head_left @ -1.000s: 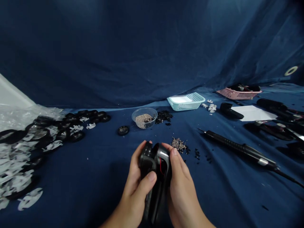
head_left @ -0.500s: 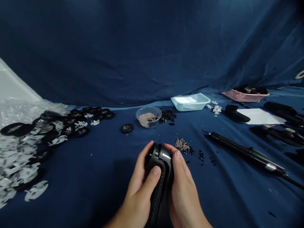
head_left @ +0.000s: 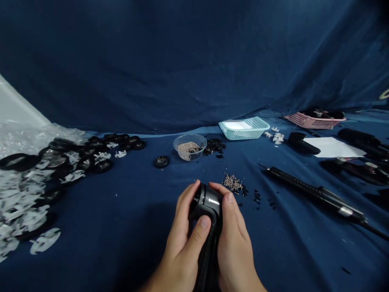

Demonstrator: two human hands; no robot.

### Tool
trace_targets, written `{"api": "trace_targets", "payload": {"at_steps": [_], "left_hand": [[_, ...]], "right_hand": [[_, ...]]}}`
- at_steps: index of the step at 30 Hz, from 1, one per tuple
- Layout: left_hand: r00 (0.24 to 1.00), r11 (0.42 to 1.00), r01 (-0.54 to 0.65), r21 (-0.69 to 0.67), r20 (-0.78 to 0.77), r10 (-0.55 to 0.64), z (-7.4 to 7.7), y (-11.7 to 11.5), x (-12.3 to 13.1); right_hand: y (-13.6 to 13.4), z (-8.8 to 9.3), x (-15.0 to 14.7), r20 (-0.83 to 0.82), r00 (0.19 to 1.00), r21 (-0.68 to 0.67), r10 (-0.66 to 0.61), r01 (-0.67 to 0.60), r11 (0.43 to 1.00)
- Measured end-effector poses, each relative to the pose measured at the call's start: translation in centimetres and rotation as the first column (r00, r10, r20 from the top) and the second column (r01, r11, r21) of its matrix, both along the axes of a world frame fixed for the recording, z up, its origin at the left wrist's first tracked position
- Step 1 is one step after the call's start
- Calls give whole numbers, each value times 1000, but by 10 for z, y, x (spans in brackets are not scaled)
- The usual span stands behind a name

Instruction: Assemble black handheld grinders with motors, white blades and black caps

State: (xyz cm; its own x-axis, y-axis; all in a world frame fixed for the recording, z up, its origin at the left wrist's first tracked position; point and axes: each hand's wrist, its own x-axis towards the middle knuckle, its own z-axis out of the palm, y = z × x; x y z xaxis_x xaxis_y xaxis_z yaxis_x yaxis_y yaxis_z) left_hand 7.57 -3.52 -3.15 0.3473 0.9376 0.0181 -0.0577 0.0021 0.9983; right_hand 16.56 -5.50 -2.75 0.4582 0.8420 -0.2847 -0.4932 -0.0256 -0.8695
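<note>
A black plastic device (head_left: 209,211) with small white lettering near its top stands between my two hands at the bottom centre. My left hand (head_left: 184,239) wraps its left side, thumb pressed on the front. Against its right side lies my right hand (head_left: 235,239), fingers curled behind the top. The lower end of the device runs out of view. Just beyond my right hand is a pile of small screws (head_left: 233,183) with black bits beside it. A clear bowl (head_left: 190,147) of screws sits farther back.
Black rings (head_left: 103,166) and white plastic parts (head_left: 24,202) are heaped at left. One black ring (head_left: 162,162) lies alone near the bowl. A black electric screwdriver (head_left: 313,194) lies at right. Behind are a light blue basket (head_left: 246,134), a pink basket (head_left: 316,121) and white paper (head_left: 334,147).
The device has turned a little in my hands, and its dark side seam shows less. My left thumb has shifted slightly right on it.
</note>
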Motion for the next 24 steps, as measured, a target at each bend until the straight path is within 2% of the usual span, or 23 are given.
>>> {"api": "trace_targets", "payload": {"at_steps": [6,12,18,22,24], "left_hand": [[997,996,-20,84,-75,27,-5,-4,2],[996,991,-3,135,-90,15,-8,-2,6],[1000,998,-5,65,-18,6,-4,-3,13],[998,996,-35,80,-46,38,-5,-3,16],[999,999,-36,27,-33,37,-5,-1,18]], "right_hand": [[0,-1,-1,102,992,56,-71,66,996],[1,-1,0,70,992,62,-101,97,993],[1,3,-2,-70,987,24,-143,145,989],[5,6,-1,-79,983,-35,-163,161,986],[9,6,0,-89,986,-65,-143,138,988]]}}
